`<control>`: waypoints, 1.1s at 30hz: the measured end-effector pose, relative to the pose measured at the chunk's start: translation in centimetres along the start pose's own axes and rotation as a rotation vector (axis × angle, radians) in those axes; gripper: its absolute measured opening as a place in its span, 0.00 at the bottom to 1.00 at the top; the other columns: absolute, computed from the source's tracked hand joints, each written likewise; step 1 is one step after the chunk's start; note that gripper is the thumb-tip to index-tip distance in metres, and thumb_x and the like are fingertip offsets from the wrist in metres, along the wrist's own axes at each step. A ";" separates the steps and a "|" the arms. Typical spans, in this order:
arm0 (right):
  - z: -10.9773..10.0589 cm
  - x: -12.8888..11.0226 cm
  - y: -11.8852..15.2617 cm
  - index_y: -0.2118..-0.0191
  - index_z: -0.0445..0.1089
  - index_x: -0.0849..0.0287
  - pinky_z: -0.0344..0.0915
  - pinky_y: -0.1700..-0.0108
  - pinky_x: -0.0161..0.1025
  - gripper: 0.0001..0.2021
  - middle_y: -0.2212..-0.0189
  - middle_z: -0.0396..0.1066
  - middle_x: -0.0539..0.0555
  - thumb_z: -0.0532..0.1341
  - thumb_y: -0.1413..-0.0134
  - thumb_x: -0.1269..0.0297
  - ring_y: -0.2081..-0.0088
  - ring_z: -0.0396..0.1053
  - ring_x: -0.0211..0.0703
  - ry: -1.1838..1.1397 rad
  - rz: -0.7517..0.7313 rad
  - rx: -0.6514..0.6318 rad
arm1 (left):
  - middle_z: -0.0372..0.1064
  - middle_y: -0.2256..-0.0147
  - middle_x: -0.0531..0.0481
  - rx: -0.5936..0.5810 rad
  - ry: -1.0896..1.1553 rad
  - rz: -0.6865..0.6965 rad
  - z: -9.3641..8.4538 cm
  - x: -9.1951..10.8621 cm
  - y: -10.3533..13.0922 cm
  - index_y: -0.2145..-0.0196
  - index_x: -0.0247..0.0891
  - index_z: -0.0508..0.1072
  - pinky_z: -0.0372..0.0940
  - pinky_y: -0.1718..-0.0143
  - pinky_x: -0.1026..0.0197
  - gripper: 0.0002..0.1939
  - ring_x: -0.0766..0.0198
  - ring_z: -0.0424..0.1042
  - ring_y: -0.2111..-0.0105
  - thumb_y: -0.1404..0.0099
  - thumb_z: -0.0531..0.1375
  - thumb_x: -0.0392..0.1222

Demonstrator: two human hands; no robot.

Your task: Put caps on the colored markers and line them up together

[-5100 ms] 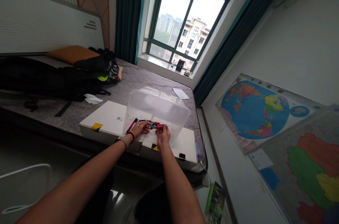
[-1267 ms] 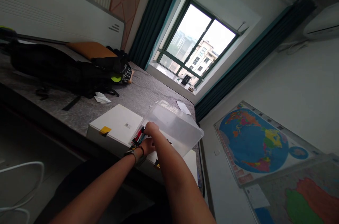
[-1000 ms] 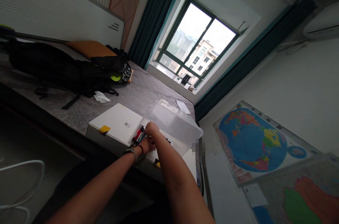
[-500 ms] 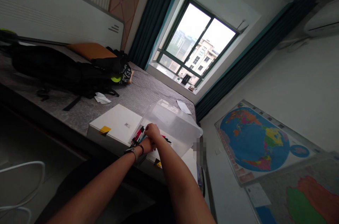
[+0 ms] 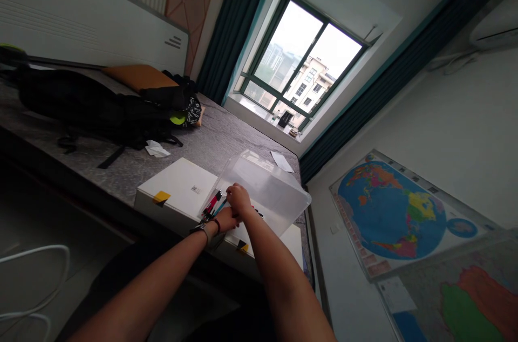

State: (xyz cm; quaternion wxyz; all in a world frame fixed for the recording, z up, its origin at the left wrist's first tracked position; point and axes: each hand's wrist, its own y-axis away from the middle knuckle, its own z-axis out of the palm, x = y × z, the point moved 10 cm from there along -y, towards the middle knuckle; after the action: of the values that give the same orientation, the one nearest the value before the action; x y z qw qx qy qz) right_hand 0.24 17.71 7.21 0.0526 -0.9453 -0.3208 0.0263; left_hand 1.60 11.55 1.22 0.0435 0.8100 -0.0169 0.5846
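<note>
Inside a clear plastic box (image 5: 279, 196), several pens (image 5: 212, 205), red, black and blue, lie in a row by the left side. My right hand (image 5: 239, 200) is over them with its fingers pinched together; whatever is between the fingertips is too small to make out. Just below it, my left hand (image 5: 225, 219), with bands at the wrist, has curled fingers partly covered by my right wrist. What it holds, if anything, is hidden. More dark and red items (image 5: 258, 213) show to the right of my right hand.
White boxes (image 5: 182, 183) with yellow-and-black tabs stand under and beside the plastic box on a grey bed (image 5: 226, 126). A black backpack (image 5: 81, 99) and crumpled tissue (image 5: 157, 149) lie to the left. White paper (image 5: 282, 162) is behind. A wall map (image 5: 392, 212) hangs at right.
My right hand has shifted slightly to the right and up. My left hand has barely moved. The view has turned a little.
</note>
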 end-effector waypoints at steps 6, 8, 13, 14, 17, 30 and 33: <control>1.1 -2.3 -1.2 0.58 0.74 0.60 0.68 0.59 0.37 0.12 0.57 0.72 0.61 0.55 0.42 0.73 0.58 0.73 0.46 0.322 -0.186 -0.216 | 0.72 0.75 0.46 -0.111 0.011 0.060 1.0 -0.7 -0.5 0.74 0.35 0.72 0.61 0.72 0.62 0.11 0.61 0.70 0.76 0.43 0.57 0.46; 1.6 -3.3 -1.7 0.58 0.74 0.63 0.69 0.59 0.38 0.11 0.58 0.73 0.64 0.56 0.43 0.75 0.58 0.74 0.48 0.387 -0.239 -0.259 | 0.72 0.76 0.46 -0.106 -0.009 0.081 0.8 -0.4 -0.4 0.77 0.36 0.71 0.61 0.72 0.61 0.11 0.60 0.71 0.76 0.43 0.57 0.45; 2.7 -4.8 -2.4 0.59 0.75 0.67 0.71 0.60 0.44 0.11 0.61 0.75 0.67 0.56 0.42 0.75 0.58 0.74 0.54 0.415 -0.280 -0.281 | 0.70 0.79 0.47 -0.050 -0.014 0.094 0.3 -0.2 -0.2 0.77 0.33 0.71 0.59 0.75 0.62 0.10 0.62 0.68 0.78 0.44 0.57 0.41; 2.9 -4.9 -2.5 0.60 0.75 0.67 0.71 0.60 0.44 0.11 0.61 0.75 0.67 0.56 0.42 0.75 0.59 0.75 0.54 0.420 -0.285 -0.285 | 0.70 0.79 0.47 -0.040 -0.018 0.096 0.3 -0.2 -0.2 0.77 0.33 0.72 0.59 0.75 0.62 0.09 0.62 0.68 0.78 0.44 0.56 0.40; 3.5 -5.2 -2.5 0.61 0.75 0.67 0.72 0.61 0.44 0.11 0.62 0.75 0.67 0.56 0.42 0.74 0.60 0.75 0.54 0.430 -0.297 -0.295 | 0.70 0.79 0.47 -0.025 -0.025 0.101 0.3 -0.3 -0.3 0.75 0.31 0.73 0.59 0.75 0.62 0.07 0.61 0.68 0.77 0.45 0.56 0.37; 3.0 -4.6 -1.7 0.62 0.75 0.65 0.71 0.61 0.42 0.09 0.61 0.75 0.64 0.58 0.43 0.73 0.60 0.75 0.53 0.465 -0.382 -0.328 | 0.72 0.75 0.44 -0.112 0.035 0.115 1.0 -0.4 -0.4 0.72 0.33 0.72 0.61 0.73 0.60 0.12 0.60 0.70 0.77 0.41 0.56 0.45; 3.1 -4.6 -1.9 0.60 0.75 0.66 0.72 0.62 0.44 0.10 0.61 0.75 0.64 0.57 0.42 0.74 0.60 0.75 0.55 0.464 -0.368 -0.321 | 0.72 0.75 0.44 -0.104 0.007 0.112 1.0 -0.5 -0.5 0.74 0.34 0.71 0.61 0.73 0.60 0.12 0.60 0.70 0.76 0.41 0.56 0.46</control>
State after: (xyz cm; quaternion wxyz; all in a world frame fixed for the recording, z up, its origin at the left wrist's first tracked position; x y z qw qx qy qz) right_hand -4.77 16.70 4.48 -0.0216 -0.8486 -0.4654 -0.2506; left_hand 2.40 11.92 0.39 0.0531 0.8024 -0.0923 0.5872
